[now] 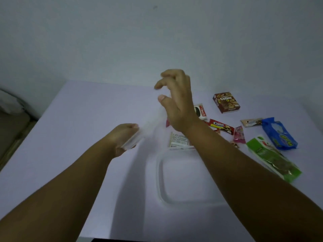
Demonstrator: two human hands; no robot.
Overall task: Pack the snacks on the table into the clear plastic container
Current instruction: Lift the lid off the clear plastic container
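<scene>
The clear plastic container [158, 173] stands uncovered on the table near me, partly under my right forearm. My left hand [122, 138] grips one edge of a blurred clear lid [139, 135], tilted above the table. My right hand [174, 102] hovers higher, fingers loosely curled, thumb apart from them, with nothing plainly between. Snacks lie to the right: a brown Collon box [226, 102], a white pie pack [201, 111], a red cookie packet [222, 127], a pink packet [239, 135], a beige bar [251, 121], a blue packet [279, 133], a green packet [274, 159] and a white labelled packet [178, 139].
The pale lilac table [78, 119] runs back to a plain wall. Its left edge borders a dim area with a crumpled white thing [10, 103]. A small red wrapper [167, 123] peeks out beside my right wrist.
</scene>
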